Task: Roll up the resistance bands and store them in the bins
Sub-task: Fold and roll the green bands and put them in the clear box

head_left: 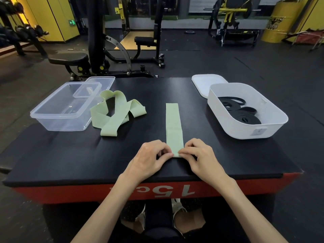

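Gym machines, a yellow drum [278, 20] and dark rubber flooring stand behind a black-topped platform [52, 155] whose red side reads 15. At the platform's middle lies a flat green band [172, 123], running straight away from the person. The left hand [149, 156] and right hand [203, 155] both pinch that band's near end, fingers curled over its folded edge. Left of the band sit a loose green band [109, 128] and a clear bin [57, 118]. Right of it stands a white bin [228, 127] holding black bands [245, 116].
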`<action>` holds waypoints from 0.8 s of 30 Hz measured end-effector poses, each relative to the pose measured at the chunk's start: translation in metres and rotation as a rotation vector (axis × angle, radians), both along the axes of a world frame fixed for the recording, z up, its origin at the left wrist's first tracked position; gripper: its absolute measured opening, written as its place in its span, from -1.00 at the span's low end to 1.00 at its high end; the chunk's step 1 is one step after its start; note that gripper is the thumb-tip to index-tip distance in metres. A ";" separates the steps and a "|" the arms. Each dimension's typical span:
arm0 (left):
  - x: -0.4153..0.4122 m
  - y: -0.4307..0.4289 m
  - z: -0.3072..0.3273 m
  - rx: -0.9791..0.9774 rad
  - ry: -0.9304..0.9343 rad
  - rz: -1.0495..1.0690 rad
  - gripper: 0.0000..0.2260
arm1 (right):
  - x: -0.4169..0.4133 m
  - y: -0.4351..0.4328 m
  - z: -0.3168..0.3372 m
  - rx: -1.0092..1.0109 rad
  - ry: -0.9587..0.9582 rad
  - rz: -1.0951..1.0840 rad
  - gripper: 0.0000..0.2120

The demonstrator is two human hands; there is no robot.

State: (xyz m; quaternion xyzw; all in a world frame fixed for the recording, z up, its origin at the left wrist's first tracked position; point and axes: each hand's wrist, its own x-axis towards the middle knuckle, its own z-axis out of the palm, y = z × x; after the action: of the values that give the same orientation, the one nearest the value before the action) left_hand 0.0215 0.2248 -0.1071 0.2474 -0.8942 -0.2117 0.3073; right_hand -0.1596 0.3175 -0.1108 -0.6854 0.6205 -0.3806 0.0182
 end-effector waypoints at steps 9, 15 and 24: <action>-0.003 0.001 0.000 -0.007 0.008 0.016 -0.93 | 0.000 0.003 0.001 0.052 0.000 0.035 -0.86; 0.000 0.001 0.002 -0.011 0.003 -0.030 -0.90 | 0.000 0.001 0.000 0.015 -0.011 0.013 -0.87; 0.001 0.000 0.000 -0.017 -0.002 -0.047 -0.96 | 0.001 0.003 0.001 -0.006 0.006 0.018 -0.92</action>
State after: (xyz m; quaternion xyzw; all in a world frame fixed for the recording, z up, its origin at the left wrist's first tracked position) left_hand 0.0223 0.2246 -0.1069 0.2237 -0.9019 -0.2109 0.3035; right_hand -0.1586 0.3209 -0.1100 -0.6921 0.6133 -0.3802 0.0175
